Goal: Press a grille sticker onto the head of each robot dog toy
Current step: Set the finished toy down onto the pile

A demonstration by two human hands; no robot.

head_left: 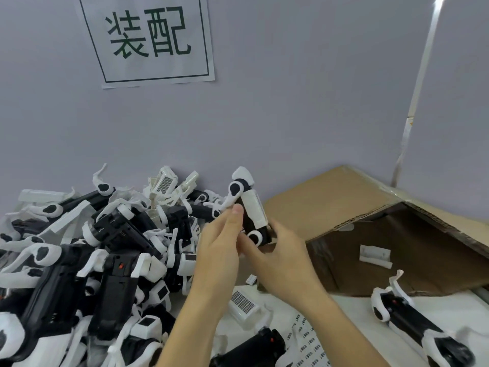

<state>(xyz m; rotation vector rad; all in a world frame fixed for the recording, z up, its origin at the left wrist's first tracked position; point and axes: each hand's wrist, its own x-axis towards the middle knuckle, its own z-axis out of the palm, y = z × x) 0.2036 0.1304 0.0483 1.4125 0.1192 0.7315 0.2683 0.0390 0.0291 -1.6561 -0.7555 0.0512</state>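
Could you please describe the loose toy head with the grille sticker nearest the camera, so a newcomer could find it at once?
Start at the open cardboard box on the right, then look to the white table before its near-left corner. The toy head lies there alone, beside the left forearm, grille sticker facing up.

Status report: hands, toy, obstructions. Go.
Left hand and right hand both grip one robot dog toy, raised above the bench. Toy pile left, cardboard box right. Nothing blocking.

white wall sign (150, 39) reads "装配" in dark green.
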